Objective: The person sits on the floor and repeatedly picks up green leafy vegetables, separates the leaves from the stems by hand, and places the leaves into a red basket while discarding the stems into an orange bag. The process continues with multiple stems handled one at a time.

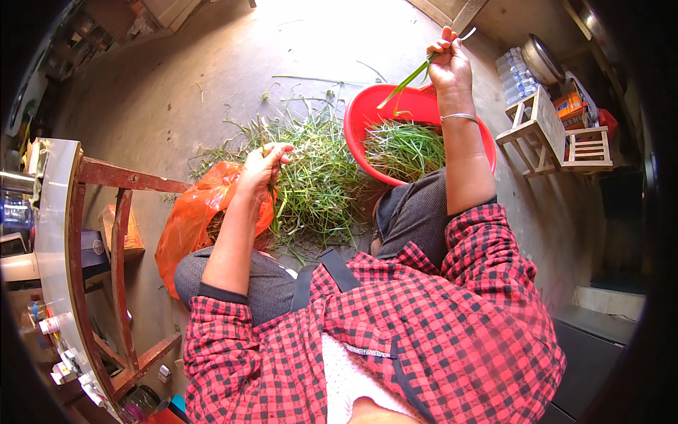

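My right hand (449,61), raised above the far rim of a red plastic basin (365,151), pinches a long green stalk with a pale end (408,86). Inside the basin lie green stalks (405,148) with pale ends. My left hand (266,168) is closed on a few thin stems (260,130) over the near left side of a loose pile of green stalks and leaves (318,175) on the floor. Beneath my left forearm an orange plastic bag (183,233) gapes, with brownish plant scraps inside, partly hidden by the arm.
A table with a reddish wooden frame (124,233) stands at my left, small bottles and boxes on its top. Cardboard boxes sit beneath it. To the right are wooden stools (540,127), packed plastic bottles (514,77) and a metal pot (543,58). Loose stalks litter the concrete floor (159,100).
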Tool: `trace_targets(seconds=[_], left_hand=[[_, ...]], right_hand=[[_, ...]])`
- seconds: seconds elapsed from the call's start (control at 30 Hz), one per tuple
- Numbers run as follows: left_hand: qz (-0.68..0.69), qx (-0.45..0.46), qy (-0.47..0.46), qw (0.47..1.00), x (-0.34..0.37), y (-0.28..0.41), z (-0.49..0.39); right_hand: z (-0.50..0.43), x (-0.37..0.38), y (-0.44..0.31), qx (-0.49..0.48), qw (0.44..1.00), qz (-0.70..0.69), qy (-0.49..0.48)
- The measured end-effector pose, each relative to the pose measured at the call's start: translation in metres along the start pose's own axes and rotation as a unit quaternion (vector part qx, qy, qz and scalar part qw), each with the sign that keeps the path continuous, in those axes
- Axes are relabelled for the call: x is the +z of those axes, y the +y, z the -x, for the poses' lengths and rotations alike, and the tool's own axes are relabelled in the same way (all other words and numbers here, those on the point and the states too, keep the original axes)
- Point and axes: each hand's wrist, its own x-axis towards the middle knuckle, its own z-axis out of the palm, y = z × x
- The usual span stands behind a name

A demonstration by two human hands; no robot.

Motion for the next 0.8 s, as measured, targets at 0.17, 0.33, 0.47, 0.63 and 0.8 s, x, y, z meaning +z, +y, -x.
trace_targets(seconds=[0.17, 0.33, 0.47, 0.63, 0.8], left_hand=[[0.17, -0.019, -0.057, 0.984, -0.008, 0.002, 0.0], [0.292, 0.011, -0.149, 0.945, -0.012, 0.004, 0.001], [0.227, 0.045, -0.139, 0.963, -0.002, 0.009, 0.006], [0.169, 0.041, -0.2, 0.964, 0.009, 0.018, 0.011], [0.147, 0.041, -0.237, 0.959, 0.016, 0.016, 0.014]], right_hand=[[0.011, 0.012, -0.005, -0.031, 0.945, 0.323, -0.048], [0.013, -0.001, 0.0, 0.031, 0.648, 0.744, -0.156], [0.016, -0.027, 0.017, -0.055, 0.27, 0.944, -0.182], [0.048, -0.016, 0.071, 0.034, 0.514, 0.791, -0.329], [0.118, -0.005, 0.148, 0.254, 0.666, 0.606, -0.353]])
